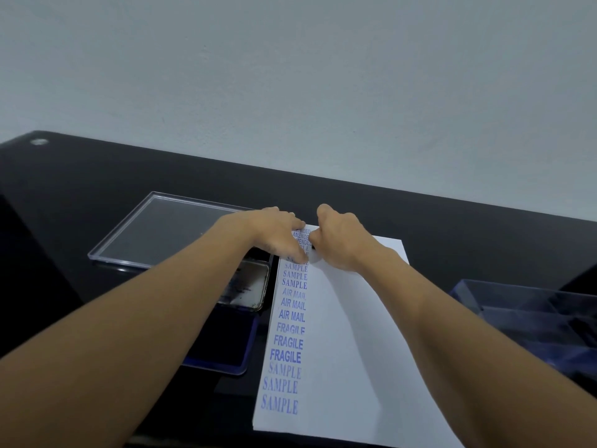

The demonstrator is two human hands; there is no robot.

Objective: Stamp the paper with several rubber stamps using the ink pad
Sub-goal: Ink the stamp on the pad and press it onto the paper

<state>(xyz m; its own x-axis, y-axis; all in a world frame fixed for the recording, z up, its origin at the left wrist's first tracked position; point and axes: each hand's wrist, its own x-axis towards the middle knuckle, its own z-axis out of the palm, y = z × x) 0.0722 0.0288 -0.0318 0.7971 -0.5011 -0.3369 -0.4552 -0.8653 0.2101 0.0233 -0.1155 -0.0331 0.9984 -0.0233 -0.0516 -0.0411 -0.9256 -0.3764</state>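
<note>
Paper (339,350) runs 6 to 12. At its 12 end I see left hand (277,234) pressing flat to steady it; right hand (339,237) grips stamp (312,246), bearing down. Open ink pad (223,354) sits at paper's 9, close for re-inking.

Two arms in shot, and both are bare skin all the way. The left forearm (145,318) is bare from the lower frame edge to the wrist, smooth, broad near the camera and narrowing toward the left hand (274,236). Same on the other side: the right forearm (468,318) is uncovered along its whole visible length, with a faint tendon line near the wrist. The right hand (339,240) is bare too, its knuckles raised in soft ridges. Nails are too small to make out.
</note>
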